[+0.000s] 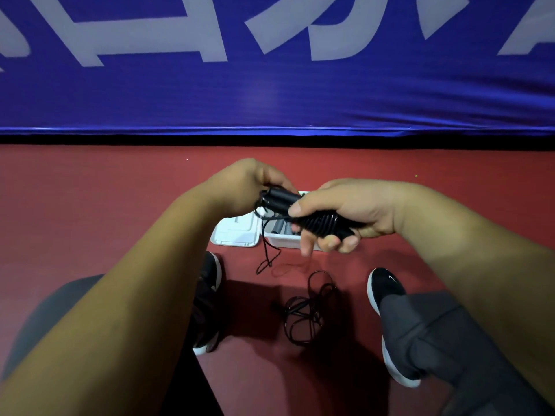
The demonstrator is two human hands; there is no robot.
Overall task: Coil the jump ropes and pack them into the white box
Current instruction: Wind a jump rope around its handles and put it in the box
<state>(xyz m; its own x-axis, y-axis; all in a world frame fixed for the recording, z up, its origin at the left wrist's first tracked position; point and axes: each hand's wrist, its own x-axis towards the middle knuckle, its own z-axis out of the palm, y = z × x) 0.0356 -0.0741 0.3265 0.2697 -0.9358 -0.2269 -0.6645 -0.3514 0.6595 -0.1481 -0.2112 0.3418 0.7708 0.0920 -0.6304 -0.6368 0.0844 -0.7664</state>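
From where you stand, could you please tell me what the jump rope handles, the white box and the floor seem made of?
Jump rope handles: likely matte black foam or rubber, ribbed grip rings. White box: probably smooth plastic, rounded moulded rim. Floor: seemingly red vinyl or rubber sports surface, seamless, faintly textured.

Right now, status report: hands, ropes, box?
Left hand and right hand both grip the wound jump rope, tail dangling. White box open on the floor, lid beside it. Second rope loose, not yet coiled.
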